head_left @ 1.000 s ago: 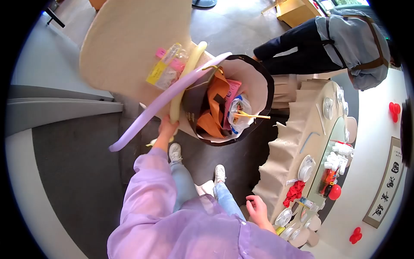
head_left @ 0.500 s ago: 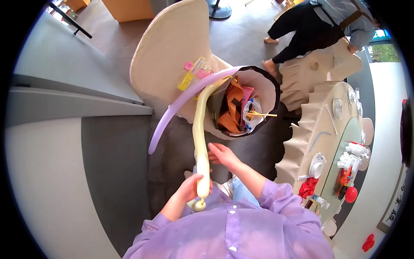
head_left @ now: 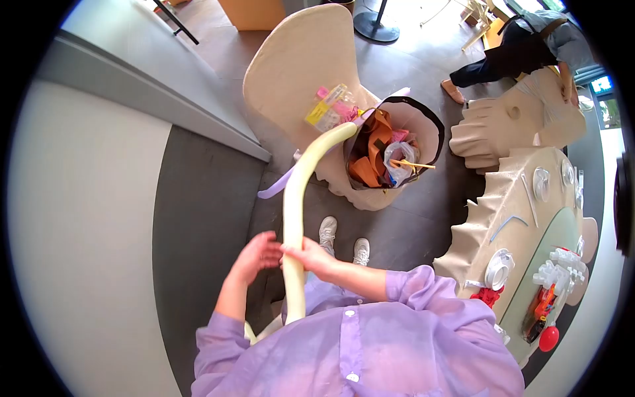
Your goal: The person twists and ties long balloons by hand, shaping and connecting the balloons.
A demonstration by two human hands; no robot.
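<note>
A long pale yellow modelling balloon (head_left: 297,205) stretches from against my body out to the bag, its near end hidden by my shirt. My right hand (head_left: 313,258) is closed around it, in front of my waist. On the balloon's other side, my left hand (head_left: 259,257) has its fingers apart and pointing toward it, holding nothing. A long purple balloon (head_left: 277,185) runs behind the yellow one, largely covered by it.
An open bag (head_left: 433,126) with orange and pink things stands on a cloth-covered chair (head_left: 307,53), beside clear packets (head_left: 331,109). To the right is a set table (head_left: 486,218). Another person (head_left: 522,53) bends over a chair at the upper right. A grey wall (head_left: 99,112) is at left.
The yellow balloon's near end has come back against my body. My right hand has moved onto the balloon, while my left has let go and shifted left. The purple balloon is now more hidden.
</note>
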